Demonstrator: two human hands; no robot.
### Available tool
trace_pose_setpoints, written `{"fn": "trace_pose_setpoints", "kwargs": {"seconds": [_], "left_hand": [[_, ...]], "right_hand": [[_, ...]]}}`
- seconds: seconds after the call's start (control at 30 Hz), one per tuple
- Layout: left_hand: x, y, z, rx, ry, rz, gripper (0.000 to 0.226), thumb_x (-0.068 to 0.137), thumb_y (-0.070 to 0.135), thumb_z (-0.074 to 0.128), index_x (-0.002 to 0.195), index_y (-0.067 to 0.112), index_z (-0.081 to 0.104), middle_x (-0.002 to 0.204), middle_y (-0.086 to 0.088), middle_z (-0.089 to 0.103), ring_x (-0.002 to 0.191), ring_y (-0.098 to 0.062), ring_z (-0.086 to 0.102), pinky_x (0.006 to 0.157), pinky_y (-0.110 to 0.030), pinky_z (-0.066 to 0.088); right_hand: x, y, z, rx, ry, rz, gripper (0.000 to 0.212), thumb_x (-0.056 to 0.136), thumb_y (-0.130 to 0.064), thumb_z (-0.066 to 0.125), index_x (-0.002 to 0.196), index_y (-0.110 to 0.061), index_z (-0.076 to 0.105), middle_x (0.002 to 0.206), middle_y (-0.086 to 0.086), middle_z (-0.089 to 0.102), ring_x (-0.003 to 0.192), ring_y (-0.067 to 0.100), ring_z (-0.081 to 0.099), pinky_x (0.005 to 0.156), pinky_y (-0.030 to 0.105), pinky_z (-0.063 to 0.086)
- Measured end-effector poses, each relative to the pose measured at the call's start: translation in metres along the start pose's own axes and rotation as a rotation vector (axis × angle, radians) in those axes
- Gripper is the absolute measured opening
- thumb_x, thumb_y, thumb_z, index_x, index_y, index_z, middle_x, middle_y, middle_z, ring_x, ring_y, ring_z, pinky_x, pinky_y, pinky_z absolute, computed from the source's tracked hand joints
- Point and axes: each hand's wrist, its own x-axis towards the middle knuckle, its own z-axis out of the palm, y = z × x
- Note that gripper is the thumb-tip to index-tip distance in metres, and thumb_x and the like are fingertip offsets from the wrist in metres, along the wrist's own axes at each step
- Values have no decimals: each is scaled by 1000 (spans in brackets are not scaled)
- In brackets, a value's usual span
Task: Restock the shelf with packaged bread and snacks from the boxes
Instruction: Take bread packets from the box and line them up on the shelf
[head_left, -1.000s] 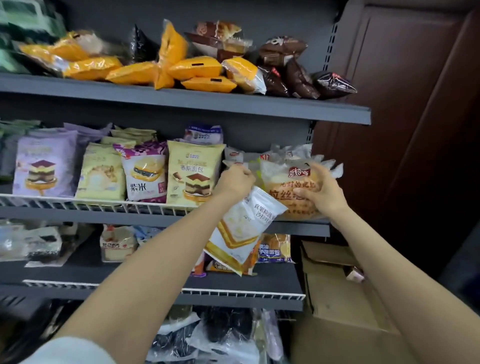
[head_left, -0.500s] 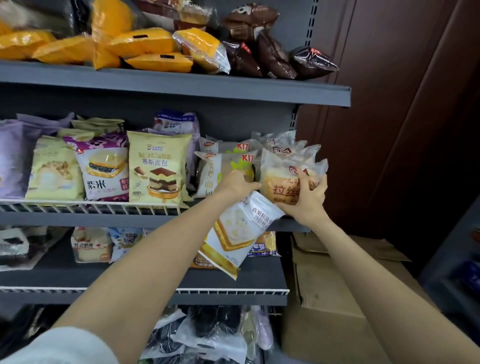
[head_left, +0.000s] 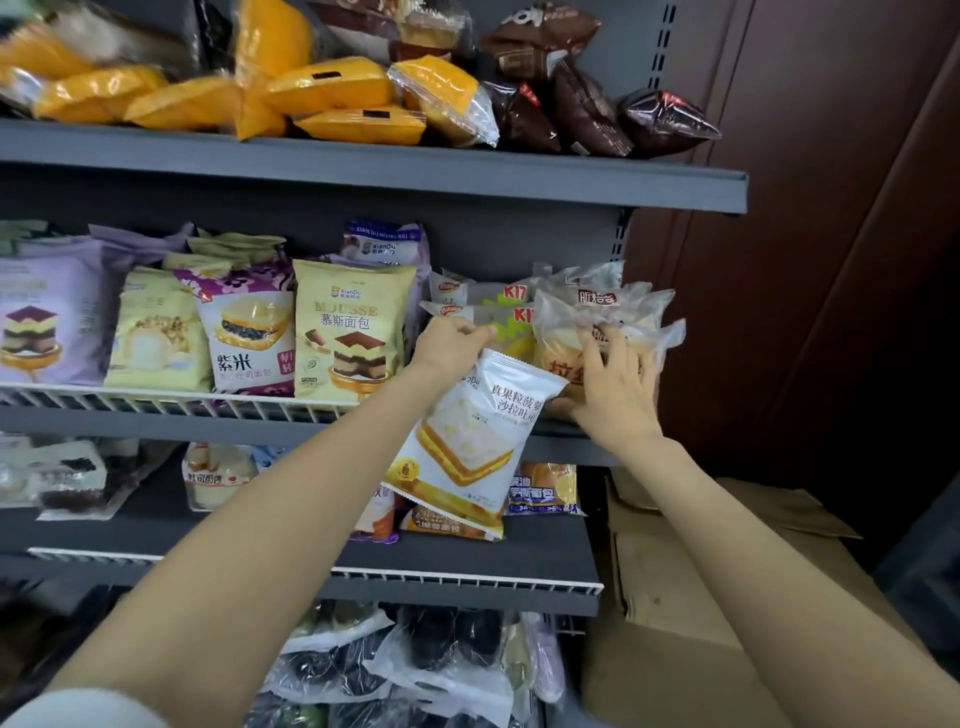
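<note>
Here the left hand (head_left: 452, 343) pinches the top edge of a white toast pack (head_left: 467, 447), which hangs tilted in front of the middle shelf (head_left: 260, 426) and covers part of the lower shelf (head_left: 457, 592). The right hand (head_left: 613, 395) is spread, fingers (head_left: 626, 353) splayed against a clear bread bag (head_left: 597, 332) at the right end of the middle shelf; its palm lies on the bag's lower front, not closed around it. Just behind and left of that bag stand packs with "KI" lettering (head_left: 498, 306). Further left on the same shelf a yellow mousse pack (head_left: 353, 332), a purple rice pack (head_left: 249, 332) and a pale pack (head_left: 156, 332) stand upright behind a wire rail (head_left: 156, 402). The top shelf (head_left: 415, 176) carries orange packs (head_left: 332, 98) and brown bags (head_left: 571, 104). A cardboard box (head_left: 675, 597) sits to the right of the shelving, below the right forearm.
</note>
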Motion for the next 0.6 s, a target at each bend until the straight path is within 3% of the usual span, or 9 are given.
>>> {"fn": "trace_pose_setpoints", "kwargs": {"seconds": [0.07,0.13,0.23,0.33,0.4,0.47,0.53,0.6], "left_hand": [[-1,-1,-9,-82,44,-30,20,92,26,58,81,10,65,61,0,52,58,-13,47,68,-24,40],[-3,-3,-20,-187,93,-65,18,89,25,61,83,10,68,66,-5,57,62,-19,51,68,-27,44],[-9,-5,-44,-363,123,-107,20,89,24,61,90,8,71,80,-11,67,76,-23,60,78,-36,52],[-16,-11,-79,-468,227,-116,15,90,21,57,83,12,67,75,-5,62,77,-23,57,75,-35,50],[-18,-24,-112,-479,329,-119,18,91,26,56,96,12,66,77,0,58,81,-21,55,75,-33,48],[-24,-41,-154,-466,413,-119,32,91,37,55,110,12,61,87,1,57,86,-18,52,77,-30,45],[-33,-61,-201,-460,398,-110,43,85,52,57,110,16,54,100,-1,56,94,-18,53,87,-32,45],[-49,-84,-249,-379,303,-84,43,82,56,60,106,20,53,95,2,57,88,-15,56,81,-29,46]], "right_hand": [[-2,-6,-11,204,130,-21,63,89,-18,57,146,-16,28,149,9,29,139,26,25,113,37,16],[-5,-25,-26,608,139,-2,45,96,-20,49,140,-16,39,136,5,46,127,22,41,104,29,28],[-7,-70,-45,1158,-222,56,48,93,-37,53,137,-21,41,124,-1,57,114,12,54,92,23,43],[-3,-117,-47,1269,-352,-23,41,86,-26,66,122,-20,48,110,-13,62,96,-9,62,74,8,49],[0,-153,-45,1342,-367,-10,36,85,-21,68,117,-22,52,108,-11,65,93,-5,64,74,12,53],[3,-193,-40,1381,-358,3,35,85,-21,67,118,-21,55,114,-8,65,105,7,63,88,25,53],[7,-236,-32,1421,-342,33,28,87,-21,66,112,-22,56,114,-6,64,107,12,62,95,35,51],[13,-285,-23,1460,-326,78,18,87,-24,66,102,-25,56,112,-1,65,104,17,63,96,43,50]]}}
